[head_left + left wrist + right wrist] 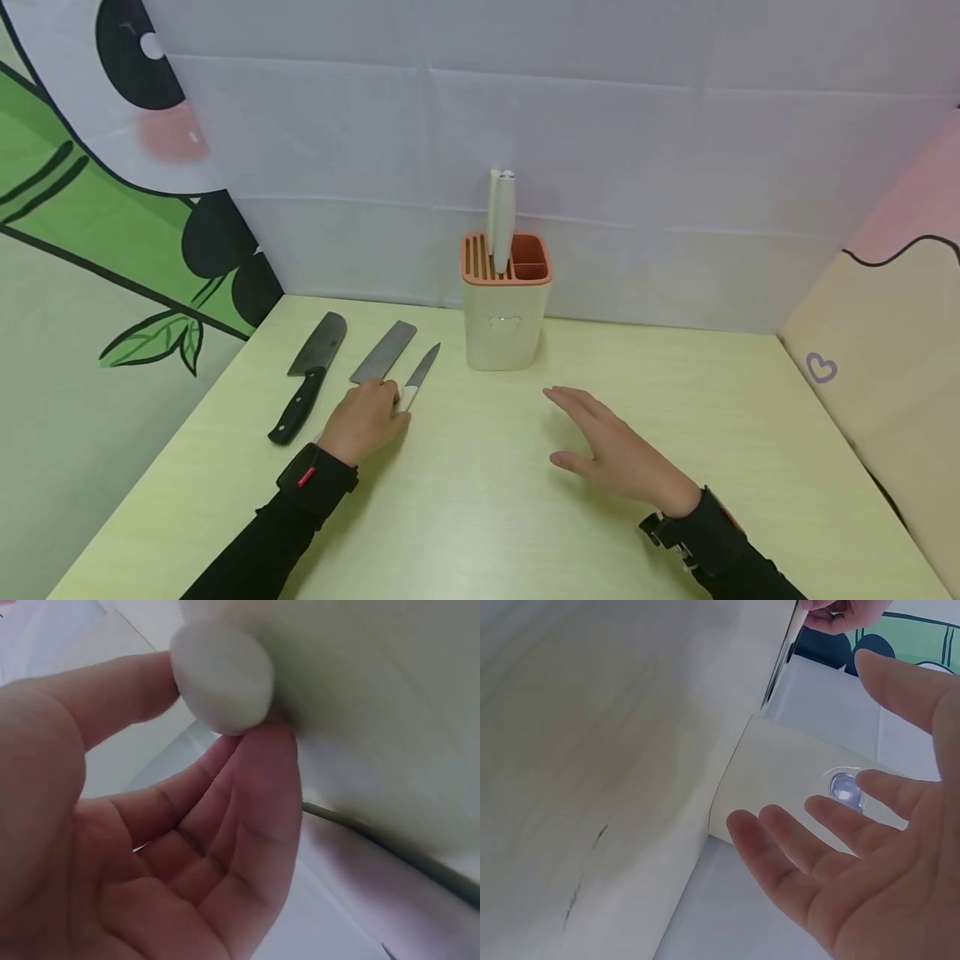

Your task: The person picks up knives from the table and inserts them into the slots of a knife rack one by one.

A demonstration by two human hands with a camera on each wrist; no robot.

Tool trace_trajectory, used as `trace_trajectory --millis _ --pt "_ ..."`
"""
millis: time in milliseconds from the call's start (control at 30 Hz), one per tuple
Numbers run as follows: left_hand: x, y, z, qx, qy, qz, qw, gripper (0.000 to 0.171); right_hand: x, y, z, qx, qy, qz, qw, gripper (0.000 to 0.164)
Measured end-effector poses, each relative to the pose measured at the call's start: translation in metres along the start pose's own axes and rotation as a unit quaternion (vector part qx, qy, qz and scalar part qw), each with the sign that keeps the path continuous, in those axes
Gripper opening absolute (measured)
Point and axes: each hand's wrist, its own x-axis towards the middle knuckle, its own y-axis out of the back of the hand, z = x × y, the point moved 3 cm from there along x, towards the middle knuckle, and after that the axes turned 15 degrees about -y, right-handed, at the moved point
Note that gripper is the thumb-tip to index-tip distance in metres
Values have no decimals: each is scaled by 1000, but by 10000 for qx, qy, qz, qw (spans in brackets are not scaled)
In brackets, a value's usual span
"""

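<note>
My left hand [366,423] pinches the white handle [406,399] of a small paring knife [424,367], its blade pointing away from me. In the left wrist view the butt of that handle [223,679] sits between thumb and fingertips. Partly under the same hand lies a knife with a rectangular blade [384,352]; most of its handle is hidden. Farther left lies a cleaver [309,375] with a black handle. My right hand [626,457], fingers spread, holds nothing to the right of the knives; its palm [907,892] shows in the right wrist view.
At the back of the table [675,375] stands a cream knife block [502,329] with an orange slotted top. White-handled utensils [503,221] stand upright in its slots, beside two square compartments. A pale cloth backdrop [637,167] rises behind the table.
</note>
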Motion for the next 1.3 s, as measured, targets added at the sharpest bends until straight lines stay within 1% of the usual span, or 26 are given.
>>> trace_trajectory --millis 100,233,433,500,733,933,1033,1133,1300 --pt "0 0 -1 30 -82 76 9999 17 0 2 0 -19 -49 -11 10000 86" --pt "-1 -1 -2 55 -96 63 9999 14 0 2 0 -59 -73 -39 9999 86" --pt "-1 1 2 59 -154 -187 9997 11 0 6 2 -91 -114 -7 9999 86" --pt "-1 2 4 54 -209 -258 9994 10 0 9 3 -99 -150 12 9998 87" --pt "-1 6 10 -12 -567 -359 9977 6 1 21 7 -78 -197 101 9997 89" --pt "-4 17 19 -53 -735 -395 9965 8 1 29 12 -16 -205 176 9996 88" --pt "-5 21 25 -68 -898 -371 9952 7 1 33 15 2 -238 178 9996 88" --pt "-4 23 31 -82 -1175 -335 9925 7 2 37 18 78 -252 197 9995 88" --pt "-2 17 47 -8 -1694 -259 9852 9 4 45 25 284 -180 217 9992 86"
